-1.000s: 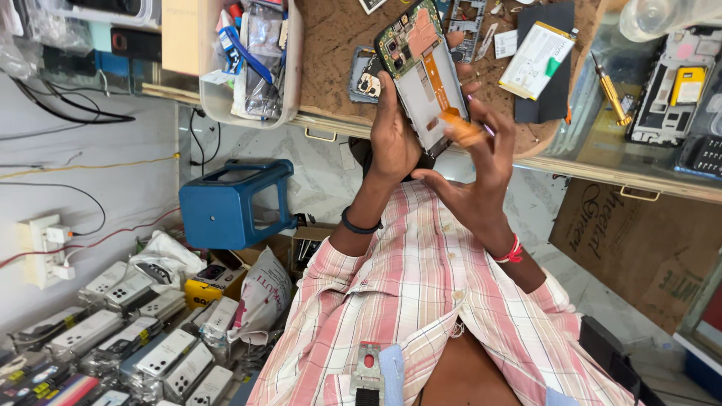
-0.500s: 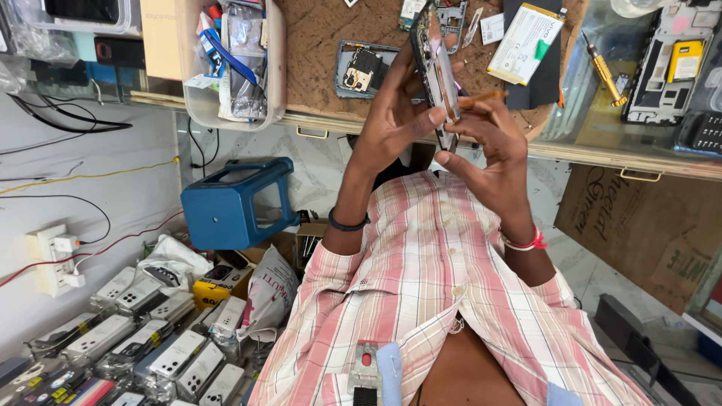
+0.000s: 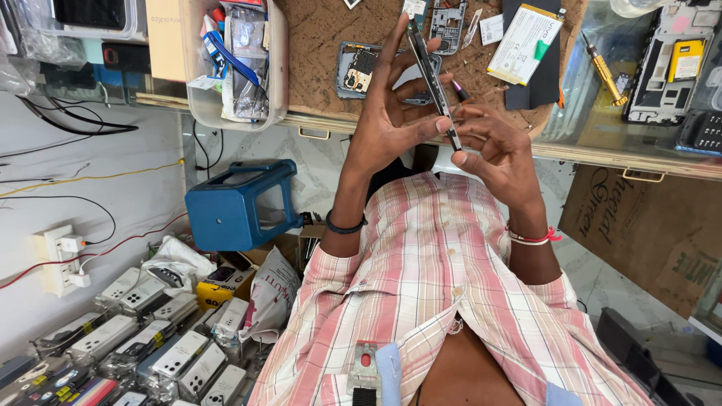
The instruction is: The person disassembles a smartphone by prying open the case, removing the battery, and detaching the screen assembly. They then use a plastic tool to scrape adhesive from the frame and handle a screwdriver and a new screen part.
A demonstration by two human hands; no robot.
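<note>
Two hands hold one phone [image 3: 430, 75] edge-on to the camera, so it shows only as a thin dark strip. The left hand [image 3: 387, 120] backs it with fingers spread long, the thumb tip pressed to its lower end; the right hand [image 3: 496, 154] pinches that same lower end between thumb and curled fingers. The phone stands nearly upright, tilted a little, above the cork mat [image 3: 323, 37]. On the mat just behind the phone lies an open blue phone shell [image 3: 361, 71]; to the phone's right lie a pale battery [image 3: 526, 41] on a dark pad, and farther right a yellow-handled screwdriver [image 3: 605, 75] and another opened phone [image 3: 673, 64]. Left of the phone, at the mat's edge, stands a clear tub [image 3: 237, 64] stuffed with parts. Below the phone are the person's checked shirt [image 3: 444, 278], and down to its left a blue stool [image 3: 237, 203] and rows of wrapped phone cases [image 3: 150, 346].
</note>
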